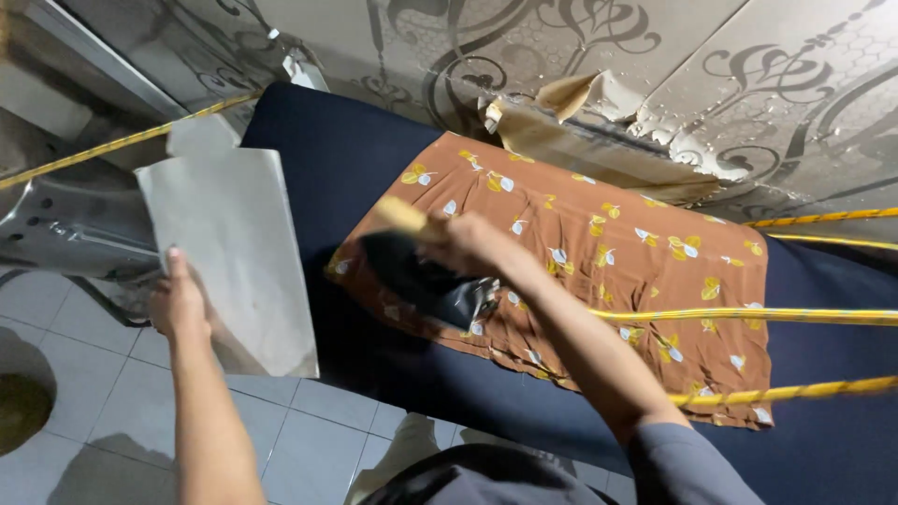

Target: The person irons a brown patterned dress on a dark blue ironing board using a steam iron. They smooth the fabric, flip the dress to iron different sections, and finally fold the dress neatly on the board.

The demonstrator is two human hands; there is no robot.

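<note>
Dark iron point(426, 279) in right-hand grip point(468, 245)

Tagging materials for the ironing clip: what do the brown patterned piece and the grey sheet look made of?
Brown patterned piece: thin woven fabric, matte, likely cotton or rayon; it lies flat with soft folded edges.
Grey sheet: stiff paper or thin card, matte; it holds flat past the board edge.

Right hand point(468, 245) grips iron point(426, 278) on brown cloth point(599, 252); left hand point(178, 304) holds paper point(234, 252).
</note>
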